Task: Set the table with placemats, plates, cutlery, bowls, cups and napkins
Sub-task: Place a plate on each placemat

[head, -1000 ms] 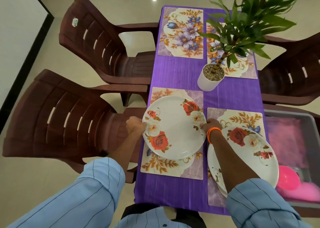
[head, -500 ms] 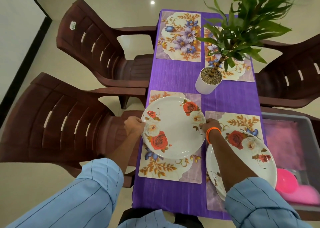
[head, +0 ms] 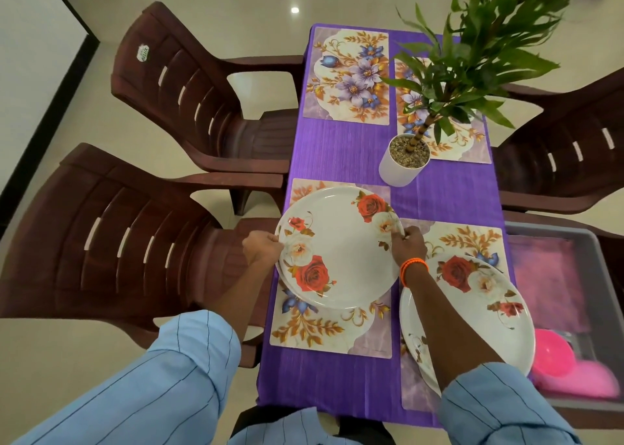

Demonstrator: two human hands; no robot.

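From the head camera, both hands hold a round white plate printed with red and cream roses [head: 341,242] over the near-left floral placemat [head: 324,329]. The left hand [head: 261,248] has its grip clamped on the plate's left rim, fingers curled round the edge, and the right hand [head: 407,243], with an orange band at the wrist, pinches the right rim. A second rim shows just under the plate's lower left edge, so it may be more than one plate, though that cannot be told for sure. A second rose-printed white plate [head: 489,309] lies on the near-right placemat [head: 466,238], partly hidden by the right forearm. The counter is covered with a purple ribbed cloth [head: 337,154]. Two further placemats with purple and blue flowers lie at the far end: the far-left placemat [head: 347,76] is bare, and the far-right placemat [head: 462,140] is partly covered by a leafy green plant in a white cylindrical pot [head: 403,167], which stands near the middle of the cloth. Dark brown plastic armchairs [head: 135,235] stand along both long sides. At the right edge, a grey plastic tub [head: 597,252] holds pink cloth and a bright pink rounded bowl or cup [head: 552,353]. Light blue striped sleeves cover both arms.
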